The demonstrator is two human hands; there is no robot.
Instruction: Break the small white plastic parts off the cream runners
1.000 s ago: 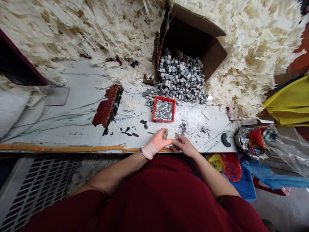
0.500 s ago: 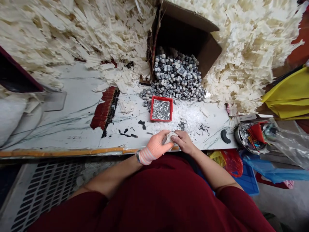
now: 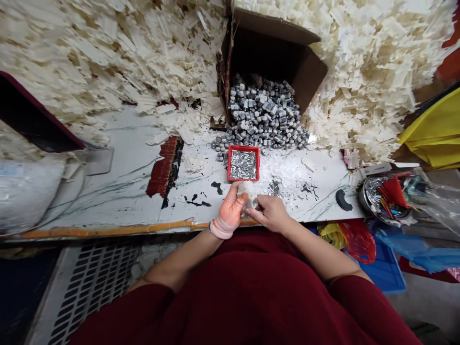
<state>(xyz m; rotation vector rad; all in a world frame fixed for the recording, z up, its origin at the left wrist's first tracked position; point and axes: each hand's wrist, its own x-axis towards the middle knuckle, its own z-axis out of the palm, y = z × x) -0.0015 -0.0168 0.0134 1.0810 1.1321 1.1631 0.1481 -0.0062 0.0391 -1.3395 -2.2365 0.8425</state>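
My left hand (image 3: 229, 212), in an orange and white knit glove with bare fingertips, is closed around a small whitish plastic piece (image 3: 247, 190). My bare right hand (image 3: 272, 212) pinches the lower right side of the same piece with thumb and fingers. Both hands are over the table's front edge. Just beyond them stands a red square tray (image 3: 230, 177) filled with thin shiny metal pins (image 3: 243, 164). Fingers cover much of the piece, so its exact kind is not clear.
Behind the tray, a cardboard box (image 3: 312, 79) lies open with grey and white cylindrical parts (image 3: 266, 112) spilling out. Heaps of cream plastic pieces (image 3: 143, 52) flank it. A round metal tin (image 3: 368, 207) of odds and ends stands at the right, near a black curved piece (image 3: 344, 200).
My left hand has turned more upright, with the whitish piece now raised and showing more. My right hand has shifted its grip to the piece's lower side. The view has swung slightly left.
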